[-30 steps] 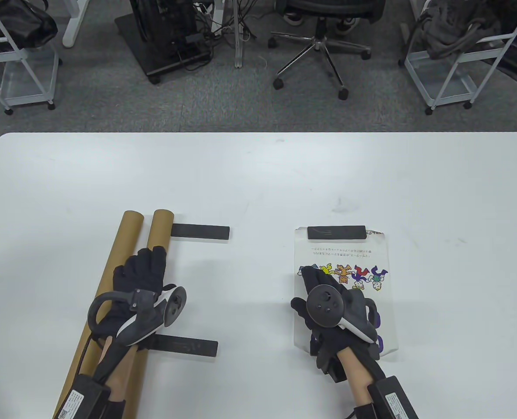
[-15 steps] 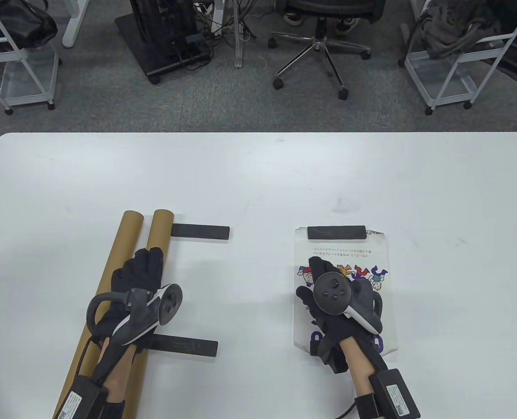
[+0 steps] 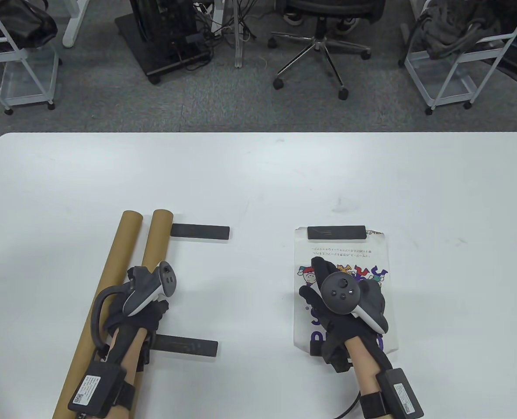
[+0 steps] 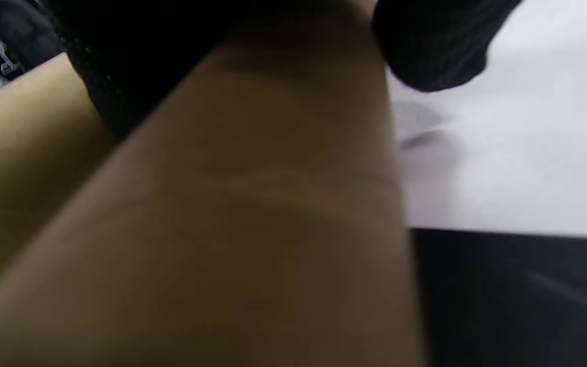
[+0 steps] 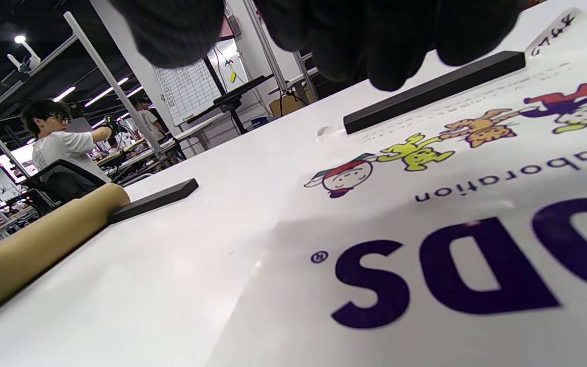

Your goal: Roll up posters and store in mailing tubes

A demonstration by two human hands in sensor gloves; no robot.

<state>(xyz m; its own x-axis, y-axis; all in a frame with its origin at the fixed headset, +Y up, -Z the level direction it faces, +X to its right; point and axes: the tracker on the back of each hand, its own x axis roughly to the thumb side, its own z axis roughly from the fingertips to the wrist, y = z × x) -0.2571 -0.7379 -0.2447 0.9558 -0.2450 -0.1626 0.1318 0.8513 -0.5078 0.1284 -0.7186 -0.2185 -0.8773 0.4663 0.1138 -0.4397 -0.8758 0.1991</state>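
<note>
The left hand [image 3: 138, 312] in its black knit glove curls around the right-hand brown cardboard mailing tube [image 3: 156, 244]; the left wrist view, blurred, shows dark fingers [image 4: 428, 46] wrapped over the tube's smooth tan wall [image 4: 252, 204]. Just left of it lies a second brown cardboard tube [image 3: 118, 248], parallel and nearly touching. On the hand's right, a flat matte black bar [image 3: 184, 346] butts against the gripped tube, and another black bar [image 3: 200, 231] lies beyond the fingers at the tube's far end.

The right hand [image 3: 332, 312], also gloved in black knit, lies over the glossy white rectangular poster [image 3: 385, 257], fingers spread and extended; whether the palm presses the sheet cannot be told. The poster lies flat on the white table [image 3: 258, 174], printed with small colourful cartoon figures [image 5: 410, 153] and large purple letters [image 5: 451, 270]. Past the fingertips a slim black bar [image 3: 336, 232] rests on the poster's far edge.
</note>
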